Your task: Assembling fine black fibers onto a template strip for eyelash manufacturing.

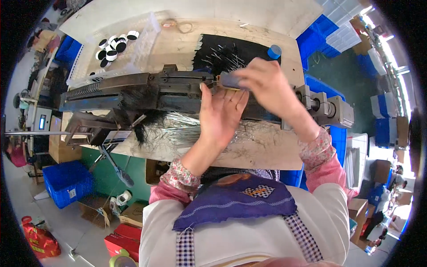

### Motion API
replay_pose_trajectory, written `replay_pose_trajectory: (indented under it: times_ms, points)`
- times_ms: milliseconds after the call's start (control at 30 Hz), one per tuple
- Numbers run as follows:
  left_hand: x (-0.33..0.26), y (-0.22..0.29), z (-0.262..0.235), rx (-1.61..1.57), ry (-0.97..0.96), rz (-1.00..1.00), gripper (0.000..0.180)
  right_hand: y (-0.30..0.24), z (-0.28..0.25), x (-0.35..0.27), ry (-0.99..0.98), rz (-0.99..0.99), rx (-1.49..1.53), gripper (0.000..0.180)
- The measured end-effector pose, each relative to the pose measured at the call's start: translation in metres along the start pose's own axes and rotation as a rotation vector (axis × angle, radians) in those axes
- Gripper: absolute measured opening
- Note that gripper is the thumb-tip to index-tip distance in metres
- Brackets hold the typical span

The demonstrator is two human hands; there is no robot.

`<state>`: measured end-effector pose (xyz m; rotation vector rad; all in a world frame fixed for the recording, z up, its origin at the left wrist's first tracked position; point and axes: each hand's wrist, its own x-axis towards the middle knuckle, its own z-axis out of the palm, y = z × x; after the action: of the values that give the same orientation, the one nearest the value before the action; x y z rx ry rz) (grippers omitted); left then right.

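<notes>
A long dark metal machine (178, 89) with a coil spring at its left end runs across the bench. My left hand (219, 113) is palm up at its middle, thumb apart and fingers stretched out, the fingertips partly hidden under a dark grey block-like piece (229, 81). From the right, my right hand (267, 80), smeared by motion, closes its fingers on the end of that grey piece. Thin silvery wires (182, 127) lie in a bundle beside my left wrist. Behind the hands, more wires and black bristles (224, 58) lie on a black cloth (209, 42).
A clear plastic crate (149, 40) with several white-and-black round caps (111, 55) stands at the back left. A blue cap (274, 51) sits by the cloth. A metal-framed device (84, 129) juts out at the left. Blue bins (69, 183) stand around the bench.
</notes>
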<state>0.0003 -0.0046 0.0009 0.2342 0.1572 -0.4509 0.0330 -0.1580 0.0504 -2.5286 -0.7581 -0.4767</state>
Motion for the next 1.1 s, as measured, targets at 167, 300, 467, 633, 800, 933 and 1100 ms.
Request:
replay_pose_trajectory:
  times_ms: [167, 300, 467, 633, 800, 933, 1100]
  points:
    - [-0.004, -0.001, -0.001, 0.119, -0.099, 0.084, 0.069, 0.012, -0.01, 0.01, -0.121, 0.091, 0.148, 0.015]
    - [-0.004, -0.001, 0.001, 0.14, -0.082, 0.112, 0.068, 0.002, -0.007, 0.015, -0.097, 0.003, 0.105, 0.014]
    - [-0.004, -0.001, 0.003, 0.143, -0.061, 0.111, 0.063, 0.009, -0.008, 0.013, -0.093, -0.048, 0.106, 0.014]
    - [-0.003, 0.0, 0.007, 0.189, -0.027, 0.147, 0.06, 0.006, -0.005, 0.011, -0.047, -0.107, 0.007, 0.015]
    - [-0.004, 0.003, 0.014, 0.124, -0.026, 0.116, 0.062, 0.012, -0.005, 0.01, 0.003, -0.165, -0.032, 0.016]
    - [-0.004, 0.004, 0.008, 0.05, -0.072, 0.087, 0.064, -0.011, -0.007, 0.003, 0.129, -0.315, -0.123, 0.016]
    - [-0.011, 0.006, 0.002, 0.087, -0.069, 0.135, 0.068, 0.009, -0.01, 0.014, 0.041, -0.019, 0.062, 0.021]
